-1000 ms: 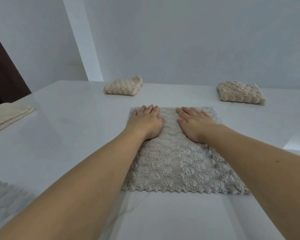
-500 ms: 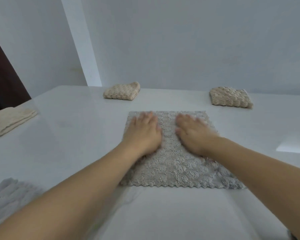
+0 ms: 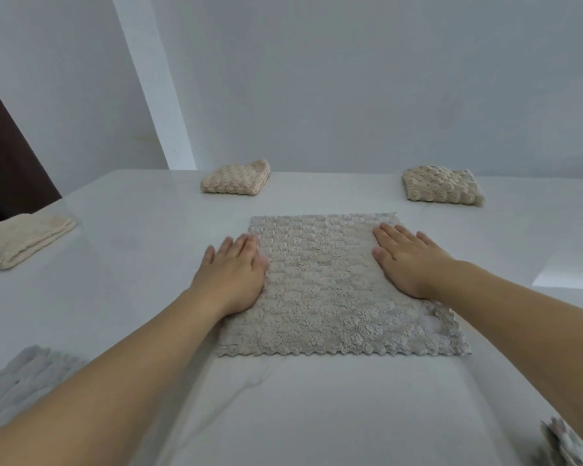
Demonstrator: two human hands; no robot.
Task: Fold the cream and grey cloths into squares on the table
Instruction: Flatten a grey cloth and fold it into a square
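Grey cloth (image 3: 330,290) lies flat and spread as a rectangle at centre of the counter (image 3: 122,250), nubby texture, scalloped near edge. Three cream cloths sit folded: one far centre-left (image 3: 236,179), a compact square; one far right (image 3: 441,186), also squared, thick; one at left edge (image 3: 24,239), a flatter folded bundle. Another grey cloth (image 3: 21,385) lies rumpled at near left, partly out of view.

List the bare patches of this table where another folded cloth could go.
Free: the near strip of table before the grey cloth; the stretch between it and the left cream cloth; the gap between the two far folded cloths. Crowded: centre, under both hands.
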